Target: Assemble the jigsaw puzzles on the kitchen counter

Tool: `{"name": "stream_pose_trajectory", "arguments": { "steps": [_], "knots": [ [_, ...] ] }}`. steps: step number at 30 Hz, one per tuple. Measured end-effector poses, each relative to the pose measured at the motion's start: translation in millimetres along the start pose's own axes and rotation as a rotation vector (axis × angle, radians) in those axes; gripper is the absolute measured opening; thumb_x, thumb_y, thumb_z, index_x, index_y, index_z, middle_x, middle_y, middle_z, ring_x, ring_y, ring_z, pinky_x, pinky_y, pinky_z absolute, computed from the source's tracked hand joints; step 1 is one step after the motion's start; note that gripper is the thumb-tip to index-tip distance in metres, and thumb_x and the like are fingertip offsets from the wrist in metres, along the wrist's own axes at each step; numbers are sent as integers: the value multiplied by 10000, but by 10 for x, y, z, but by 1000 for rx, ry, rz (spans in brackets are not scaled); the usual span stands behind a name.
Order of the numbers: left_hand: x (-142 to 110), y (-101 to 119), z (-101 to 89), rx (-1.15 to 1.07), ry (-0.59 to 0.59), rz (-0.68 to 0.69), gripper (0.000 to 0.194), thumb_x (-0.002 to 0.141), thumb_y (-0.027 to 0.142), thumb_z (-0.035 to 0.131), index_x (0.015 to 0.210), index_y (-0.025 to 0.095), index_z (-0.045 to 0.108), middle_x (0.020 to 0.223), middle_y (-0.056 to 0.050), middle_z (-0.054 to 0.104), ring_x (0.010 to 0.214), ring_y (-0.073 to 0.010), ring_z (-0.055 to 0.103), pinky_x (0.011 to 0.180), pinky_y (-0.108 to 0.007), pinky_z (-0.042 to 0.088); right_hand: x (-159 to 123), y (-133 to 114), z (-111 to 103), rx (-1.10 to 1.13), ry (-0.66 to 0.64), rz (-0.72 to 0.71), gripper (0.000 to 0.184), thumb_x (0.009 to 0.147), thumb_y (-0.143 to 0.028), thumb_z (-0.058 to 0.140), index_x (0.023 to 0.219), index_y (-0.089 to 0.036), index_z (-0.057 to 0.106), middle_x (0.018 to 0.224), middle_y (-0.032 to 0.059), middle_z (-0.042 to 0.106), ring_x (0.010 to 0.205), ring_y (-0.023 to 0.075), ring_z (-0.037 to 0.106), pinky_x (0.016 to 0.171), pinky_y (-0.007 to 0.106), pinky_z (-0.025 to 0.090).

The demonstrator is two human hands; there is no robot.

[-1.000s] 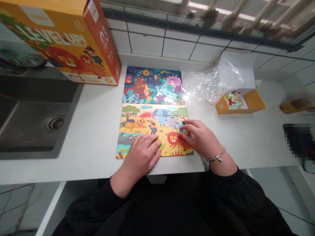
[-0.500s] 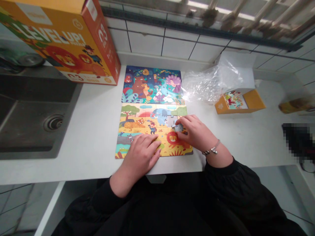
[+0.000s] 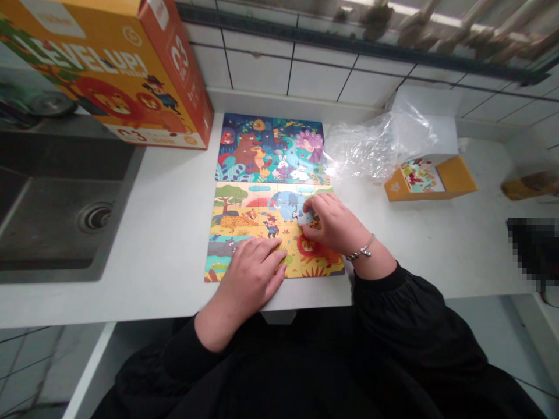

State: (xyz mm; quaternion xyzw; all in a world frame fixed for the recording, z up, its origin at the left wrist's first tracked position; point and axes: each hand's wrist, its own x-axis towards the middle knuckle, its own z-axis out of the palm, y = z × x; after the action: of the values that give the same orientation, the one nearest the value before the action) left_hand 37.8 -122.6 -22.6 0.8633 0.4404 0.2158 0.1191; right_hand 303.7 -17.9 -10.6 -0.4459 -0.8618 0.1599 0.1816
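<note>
1. Your white counter carries everything here; the orange box stands at its back left.
2. In front of you lies the savanna puzzle, touching or nearly touching the night puzzle beyond it.
3. Your left hand rests palm down on the savanna puzzle's near part, fingers loosely together, pinching nothing.
4. Your right hand, the nearer one, pinches the puzzle piece between thumb and fingertips.
5. That piece lies leftward of your right palm, beside the printed elephant; your fingers cover part, so its long axis and seating are unclear.
</note>
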Motion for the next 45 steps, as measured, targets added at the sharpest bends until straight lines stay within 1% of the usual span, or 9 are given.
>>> {"name": "stream_pose_trajectory", "arguments": {
  "steps": [7, 18, 21, 24, 26, 29, 38, 41, 45],
  "knots": [
    [-9, -4, 2, -5, -19, -7, 223, 1088, 256, 635, 1272, 214, 754, 1444, -129, 745, 1283, -326, 675, 1170, -566, 502, 8, 26, -53, -14, -49, -14, 126, 997, -213, 733, 1120, -225, 759, 1207, 114, 758, 1122, 298, 678, 1047, 488, 555],
    [-1, 2, -8, -8, -15, -11, 215, 1086, 258, 635, 1253, 207, 761, 1421, -135, 757, 1296, -332, 681, 1159, -566, 518, -121, -143, 39, -104, -35, 75, 256, 1120, -281, 598, 1191, -218, 836, 1241, 134, 780, 1114, 304, 695, 1064, 498, 590],
    [-15, -2, 12, 1, -18, -13, 216, 1096, 273, 622, 1251, 208, 758, 1444, -134, 752, 1320, -331, 683, 1187, -572, 510, -165, -189, 138, -137, -24, 126, 377, 1126, -247, 520, 1404, -161, 760, 1509, 173, 711, 1370, 346, 647, 1211, 544, 521],
    [-17, 1, 63, 46, -6, -85, 309, 1104, 314, 618, 1377, 212, 719, 1598, -154, 669, 1453, -352, 632, 1286, -623, 434, -218, -291, 264, -192, -75, 192, 578, 1130, -315, 494, 1668, -108, 538, 1795, 192, 450, 1654, 416, 406, 1342, 663, 348],
    [-1, 10, 108, 99, 0, -151, 459, 1105, 370, 627, 1537, 219, 637, 1728, -174, 545, 1575, -383, 537, 1333, -675, 361, -231, -366, 328, -223, -131, 215, 702, 1133, -430, 506, 1755, -120, 410, 1862, 183, 307, 1720, 436, 282, 1372, 715, 242],
    [37, 28, 171, 155, -31, -190, 607, 1110, 439, 606, 1676, 236, 526, 1818, -176, 406, 1673, -415, 410, 1353, -731, 282, -203, -443, 372, -253, -178, 218, 790, 1140, -536, 472, 1803, -138, 312, 1891, 157, 200, 1753, 404, 205, 1400, 696, 149],
    [82, 41, 256, 192, -31, -230, 632, 1102, 491, 589, 1703, 308, 524, 1802, -135, 449, 1689, -432, 371, 1366, -769, 181, -122, -455, 407, -260, -156, 204, 794, 1149, -616, 392, 1823, -210, 281, 1898, 86, 189, 1763, 366, 186, 1413, 666, 93],
    [125, 0, 245, 212, -56, -276, 644, 1112, 550, 554, 1715, 327, 509, 1828, -119, 402, 1701, -449, 337, 1354, -804, 141, -121, -451, 411, -256, -155, 214, 800, 1142, -620, 407, 1819, -209, 294, 1898, 80, 189, 1761, 356, 198, 1414, 659, 107],
    [235, -156, 169, 252, -100, -374, 684, 1134, 610, 449, 1767, 353, 416, 1876, -89, 291, 1734, -420, 265, 1361, -794, 95, -108, -459, 405, -244, -144, 230, 798, 1142, -623, 410, 1815, -206, 307, 1895, 83, 206, 1758, 349, 213, 1409, 662, 134]
  ]
}}
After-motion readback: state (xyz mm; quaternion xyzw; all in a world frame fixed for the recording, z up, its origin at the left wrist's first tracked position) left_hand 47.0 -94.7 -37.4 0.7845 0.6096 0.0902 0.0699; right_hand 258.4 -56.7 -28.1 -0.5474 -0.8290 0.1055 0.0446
